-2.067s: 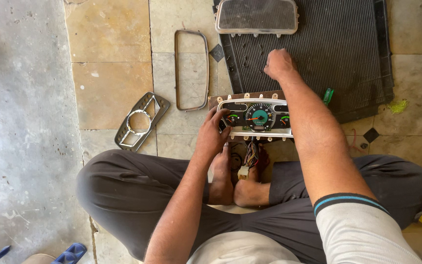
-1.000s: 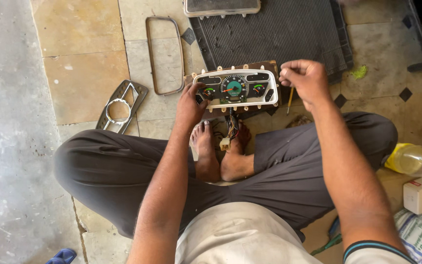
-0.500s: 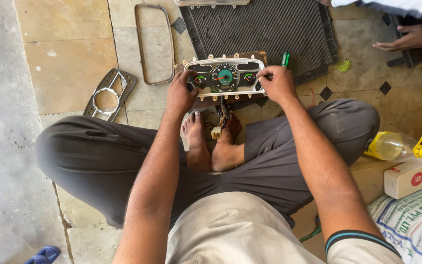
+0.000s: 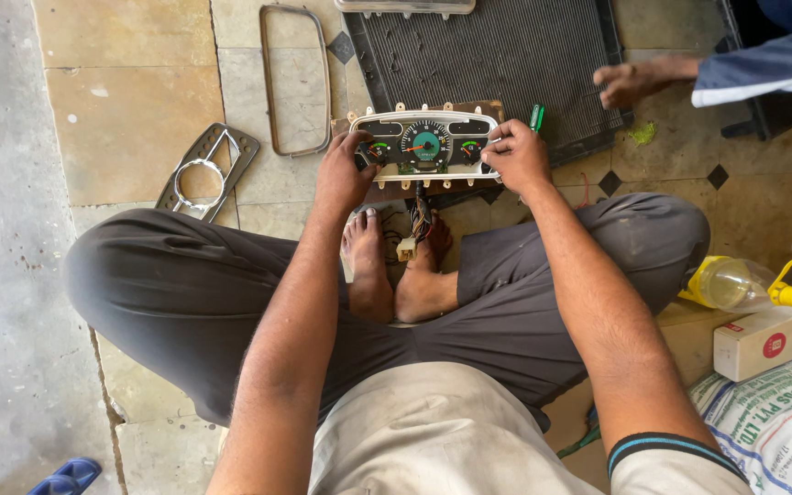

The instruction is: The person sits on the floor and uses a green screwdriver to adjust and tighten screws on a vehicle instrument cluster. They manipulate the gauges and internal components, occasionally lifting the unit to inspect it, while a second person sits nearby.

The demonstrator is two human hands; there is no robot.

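Two hands are on the instrument cluster (image 4: 425,145), which sits on the tiled floor (image 4: 121,119) just ahead of my crossed bare feet, at the near edge of the black ribbed mat (image 4: 497,55). My left hand (image 4: 343,174) is closed around the cluster's left end; my right hand (image 4: 517,156) pinches its right end while also keeping a green-handled tool (image 4: 535,116) clamped between the fingers, the handle sticking up toward the mat. The cluster's long axis runs left to right across my view, its dial face turned up toward me, the large round gauge in the middle and a small gauge on either side. A bundle of coloured wires (image 4: 419,220) hangs from its near edge down to a pale connector plug (image 4: 405,248) between my feet. As for containers, a clear plastic bottle (image 4: 735,282) with a yellow cap end lies on its side by my right knee; I cannot tell what is in it. Beside it lies a small closed cardboard box (image 4: 763,341), partly over a printed woven sack (image 4: 781,422). Left of the cluster on the tiles lie a rounded rectangular bezel frame (image 4: 293,81) and a grey perforated metal bracket (image 4: 205,170). Another person's hand (image 4: 634,81) rests at the mat's right edge.
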